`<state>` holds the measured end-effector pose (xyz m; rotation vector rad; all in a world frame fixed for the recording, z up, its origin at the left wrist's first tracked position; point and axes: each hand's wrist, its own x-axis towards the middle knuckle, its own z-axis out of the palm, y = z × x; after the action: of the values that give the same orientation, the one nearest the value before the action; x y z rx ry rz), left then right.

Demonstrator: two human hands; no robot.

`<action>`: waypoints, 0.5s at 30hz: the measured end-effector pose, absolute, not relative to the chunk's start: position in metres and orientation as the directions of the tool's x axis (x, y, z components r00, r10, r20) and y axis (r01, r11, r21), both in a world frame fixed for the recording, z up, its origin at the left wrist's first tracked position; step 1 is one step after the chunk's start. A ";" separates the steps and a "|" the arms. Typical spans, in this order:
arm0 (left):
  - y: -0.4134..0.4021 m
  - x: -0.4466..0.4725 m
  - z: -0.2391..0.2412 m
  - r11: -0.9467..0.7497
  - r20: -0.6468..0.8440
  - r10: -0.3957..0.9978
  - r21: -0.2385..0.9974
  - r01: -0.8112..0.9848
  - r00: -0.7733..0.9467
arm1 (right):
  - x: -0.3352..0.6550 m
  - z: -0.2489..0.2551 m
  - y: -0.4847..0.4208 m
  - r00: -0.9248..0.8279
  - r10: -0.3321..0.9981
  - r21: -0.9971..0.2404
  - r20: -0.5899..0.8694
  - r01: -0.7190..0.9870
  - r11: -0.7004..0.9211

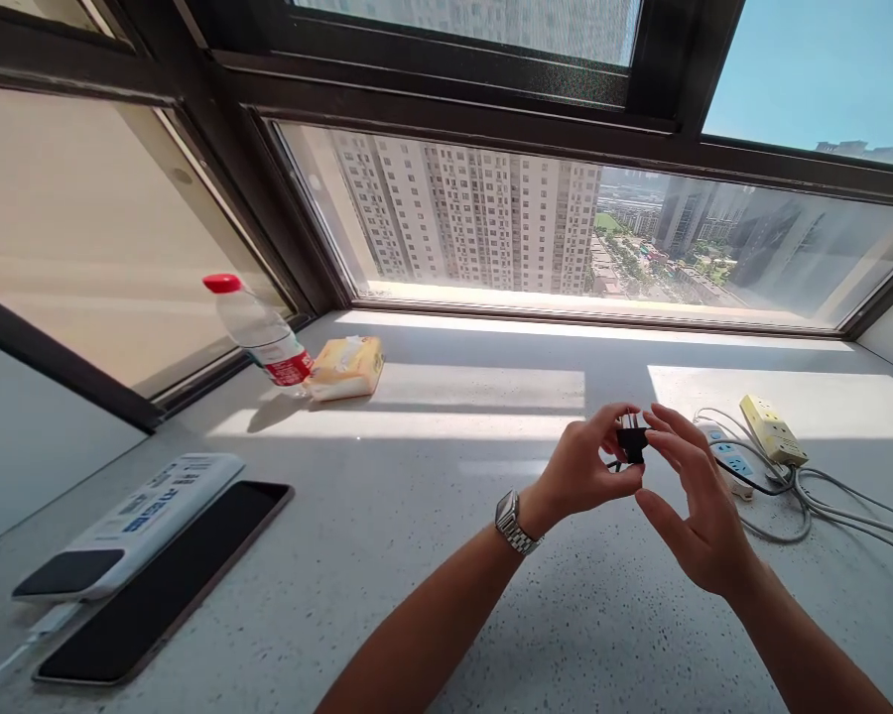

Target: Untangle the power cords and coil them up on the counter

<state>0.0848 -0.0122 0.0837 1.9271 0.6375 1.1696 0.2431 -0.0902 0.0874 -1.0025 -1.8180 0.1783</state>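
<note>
Between the thumb and fingers of my left hand is a small black power plug, its metal prongs pointing up and away from me. A short bit of black cord shows below it. My right hand is just to the right, thumb and fingers spread apart. Its fingertips come close to the plug's right side; whether they touch it I cannot tell. Behind the right hand, a white power strip with blue sockets and a yellow power strip lie on the speckled white counter.
Grey cables tangle at the right. A red-capped bottle leans by a yellow tissue pack at the back left. Near left lie a phone and a white power bank with a cable. Windows border the back.
</note>
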 end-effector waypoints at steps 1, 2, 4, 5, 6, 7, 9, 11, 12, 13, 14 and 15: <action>-0.012 0.081 0.087 -0.536 0.513 0.755 0.841 -0.064 0.408 | 0.246 0.087 -0.093 -0.081 0.665 -0.499 0.742 0.595 0.630; -0.010 0.077 0.091 -0.484 0.510 0.783 0.859 -0.166 0.357 | 0.251 0.086 -0.096 -0.009 0.636 -0.487 0.772 0.635 0.600; -0.003 0.064 0.098 -0.361 0.470 0.851 0.847 -0.389 0.233 | 0.271 0.077 -0.098 0.116 0.613 -0.494 0.781 0.716 0.494; 0.003 0.057 0.101 -0.305 0.433 0.885 0.815 -0.494 0.169 | 0.285 0.069 -0.098 0.154 0.634 -0.502 0.758 0.758 0.416; 0.010 0.049 0.104 -0.259 0.388 0.916 0.771 -0.581 0.107 | 0.302 0.060 -0.097 0.195 0.662 -0.510 0.724 0.797 0.323; 0.018 0.041 0.106 -0.227 0.340 0.939 0.724 -0.651 0.050 | 0.320 0.049 -0.094 0.256 0.680 -0.520 0.687 0.826 0.216; 0.034 0.023 0.110 -0.208 0.256 0.965 0.635 -0.744 -0.052 | 0.357 0.025 -0.087 0.331 0.765 -0.527 0.553 0.850 0.013; 0.049 0.003 0.114 -0.271 0.206 0.961 0.551 -0.789 -0.186 | 0.389 0.003 -0.082 0.287 0.823 -0.453 0.491 0.891 -0.041; 0.055 -0.006 0.115 -0.317 0.186 0.948 0.514 -0.797 -0.257 | 0.401 -0.006 -0.080 0.264 0.825 -0.414 0.499 0.909 -0.040; 0.060 -0.015 0.117 -0.362 0.163 0.932 0.480 -0.799 -0.324 | 0.411 -0.014 -0.080 0.254 0.817 -0.380 0.517 0.924 -0.046; 0.063 -0.024 0.118 -0.404 0.138 0.912 0.453 -0.795 -0.385 | 0.419 -0.019 -0.081 0.260 0.795 -0.350 0.548 0.935 -0.064; 0.065 -0.031 0.120 -0.441 0.114 0.892 0.436 -0.785 -0.438 | 0.425 -0.022 -0.084 0.276 0.767 -0.324 0.579 0.941 -0.095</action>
<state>-0.0312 0.0653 0.1198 0.4010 0.3892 2.0101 0.4252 -0.0838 -0.0217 -1.9047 -1.5358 -0.3464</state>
